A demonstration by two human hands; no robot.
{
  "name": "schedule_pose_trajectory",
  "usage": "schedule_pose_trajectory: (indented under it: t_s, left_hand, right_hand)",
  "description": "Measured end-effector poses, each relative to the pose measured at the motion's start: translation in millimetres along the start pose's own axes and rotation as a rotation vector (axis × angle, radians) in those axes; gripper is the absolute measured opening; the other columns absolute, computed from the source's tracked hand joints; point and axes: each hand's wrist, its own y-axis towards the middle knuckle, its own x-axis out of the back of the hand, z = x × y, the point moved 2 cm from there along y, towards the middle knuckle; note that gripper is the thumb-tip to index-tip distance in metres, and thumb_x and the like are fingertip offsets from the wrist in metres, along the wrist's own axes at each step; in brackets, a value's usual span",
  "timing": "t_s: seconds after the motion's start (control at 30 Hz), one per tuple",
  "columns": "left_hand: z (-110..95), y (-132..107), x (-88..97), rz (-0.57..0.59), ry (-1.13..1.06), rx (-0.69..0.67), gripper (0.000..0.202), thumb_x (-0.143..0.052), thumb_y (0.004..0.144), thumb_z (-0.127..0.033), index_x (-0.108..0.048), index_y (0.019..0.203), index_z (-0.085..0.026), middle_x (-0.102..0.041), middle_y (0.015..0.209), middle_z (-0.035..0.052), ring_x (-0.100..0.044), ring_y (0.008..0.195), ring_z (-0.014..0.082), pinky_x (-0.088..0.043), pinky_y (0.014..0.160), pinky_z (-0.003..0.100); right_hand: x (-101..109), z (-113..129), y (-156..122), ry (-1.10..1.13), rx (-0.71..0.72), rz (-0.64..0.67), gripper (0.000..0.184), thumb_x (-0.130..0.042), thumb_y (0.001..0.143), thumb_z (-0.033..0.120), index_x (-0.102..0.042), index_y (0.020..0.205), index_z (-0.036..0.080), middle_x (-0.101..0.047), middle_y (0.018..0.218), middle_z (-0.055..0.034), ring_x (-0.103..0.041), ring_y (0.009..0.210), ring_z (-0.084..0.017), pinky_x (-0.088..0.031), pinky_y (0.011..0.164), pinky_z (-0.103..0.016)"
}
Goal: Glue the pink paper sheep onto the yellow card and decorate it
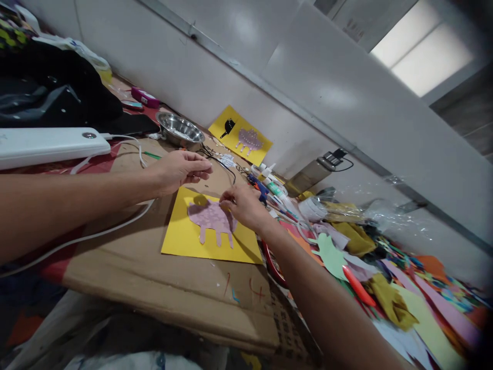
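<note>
Pink cutout (211, 218) lies legs toward 6 o'clock on the yellow card (181, 237); my right hand (243, 206) pinches its 2 o'clock edge, left hand (180, 169), fingertips closed, hovers at 11 o'clock.

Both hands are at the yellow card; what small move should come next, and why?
Likely press the right hand down on the top edge of the pink cutout: its fingertips touch it there on the yellow card, while the left hand hovers beside.

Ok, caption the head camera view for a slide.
Left hand and right hand at a pink cutout on yellow card.
</note>
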Motion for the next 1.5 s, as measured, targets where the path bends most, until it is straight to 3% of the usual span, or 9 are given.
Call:
schedule_pose_trajectory:
  t_s: [0.47,1.07,1.5]
  left_hand:
    - [1.0,-4.1,-4.5,-0.017,-0.009,0.038,0.011,-0.074,0.073,-0.021,-0.069,0.074,-0.011,-0.068,0.074,0.0051,-0.06,0.066,0.0095,-0.041,0.06,0.019]
    - [15.1,-10.7,-13.2,-0.035,-0.008,0.162,0.01,-0.071,0.073,-0.016,-0.063,0.068,-0.011,-0.067,0.072,0.0043,-0.059,0.057,0.007,-0.041,0.051,0.016]
    - [10.7,-15.7,-18.8,-0.033,0.133,0.125,0.019,-0.071,0.072,-0.01,-0.061,0.055,-0.011,-0.057,0.049,0.0009,-0.044,0.041,0.004,-0.028,0.04,0.017]
  right_hand:
    - [-6.5,1.0,9.5,-0.167,0.101,0.034,0.017,-0.059,0.083,0.013,-0.074,0.087,0.019,-0.07,0.095,-0.0082,-0.05,0.096,-0.024,-0.027,0.076,-0.034]
    - [-9.5,0.5,17.3,-0.263,-0.014,0.045,0.015,-0.062,0.083,0.02,-0.076,0.087,0.02,-0.073,0.09,-0.0087,-0.054,0.095,-0.025,-0.03,0.076,-0.033]
    - [-9.2,3.7,17.8,-0.221,0.03,0.031,0.015,-0.059,0.082,0.016,-0.073,0.089,0.02,-0.072,0.093,-0.0077,-0.057,0.094,-0.023,-0.031,0.074,-0.032]
